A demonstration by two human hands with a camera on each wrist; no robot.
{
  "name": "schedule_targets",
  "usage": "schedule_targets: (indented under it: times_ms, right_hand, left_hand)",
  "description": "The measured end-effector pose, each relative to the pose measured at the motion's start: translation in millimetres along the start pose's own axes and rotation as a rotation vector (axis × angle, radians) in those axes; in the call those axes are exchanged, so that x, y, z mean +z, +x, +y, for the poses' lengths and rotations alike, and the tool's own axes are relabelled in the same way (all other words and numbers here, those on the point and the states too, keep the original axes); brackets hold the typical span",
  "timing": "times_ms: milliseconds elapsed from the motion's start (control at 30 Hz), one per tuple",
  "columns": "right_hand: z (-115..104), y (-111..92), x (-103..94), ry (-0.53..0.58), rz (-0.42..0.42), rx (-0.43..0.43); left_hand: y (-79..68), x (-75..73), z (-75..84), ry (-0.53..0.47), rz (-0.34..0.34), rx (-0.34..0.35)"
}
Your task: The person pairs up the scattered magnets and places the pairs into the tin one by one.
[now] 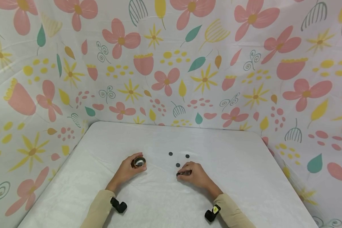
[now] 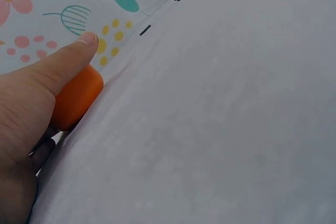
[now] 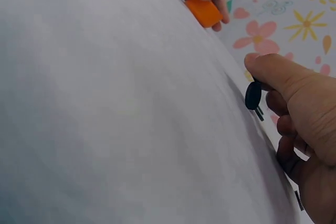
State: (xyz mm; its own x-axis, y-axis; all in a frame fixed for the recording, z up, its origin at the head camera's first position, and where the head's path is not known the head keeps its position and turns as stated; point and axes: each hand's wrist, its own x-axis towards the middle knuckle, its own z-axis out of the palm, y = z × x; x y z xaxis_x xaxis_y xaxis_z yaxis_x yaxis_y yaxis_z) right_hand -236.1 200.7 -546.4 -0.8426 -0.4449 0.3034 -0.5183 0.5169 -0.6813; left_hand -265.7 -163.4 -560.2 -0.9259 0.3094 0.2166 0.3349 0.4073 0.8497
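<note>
Right of an orange cup [image 2: 79, 100], the right hand [image 1: 194, 174] pinches a black disc [image 3: 253, 96], probably light, stiff and best gripped by its rim. The left hand [image 1: 127, 167] grips the cup's sides; three more discs [image 1: 178, 165] lie to the cup's right on the surface [image 1: 156, 196].

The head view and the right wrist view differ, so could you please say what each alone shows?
Only the head view shows the inside of the container, both sleeves and the wrist devices. Only the right wrist view clearly shows the container's orange outer wall.
Both show the left hand holding the container, the right hand pinching a dark disc, more discs on the white table, and the floral backdrop.
</note>
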Motion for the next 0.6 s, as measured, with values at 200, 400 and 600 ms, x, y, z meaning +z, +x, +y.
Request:
schedule_targets:
  times_ms: [200,400,600]
  right_hand:
    - [-0.2,-2.7,-5.7,-0.021,0.018,-0.02]
    - [0.1,-6.6,-11.8,-0.034,0.018,0.0]
    - [1.6,-8.3,-15.5,-0.033,0.005,0.017]
  left_hand:
    - [0.1,0.7,-0.1,0.039,0.011,-0.016]
    - [1.0,1.1,-2.0,0.047,0.014,-0.005]
    - [0.2,0.4,-1.3,0.03,0.025,-0.015]
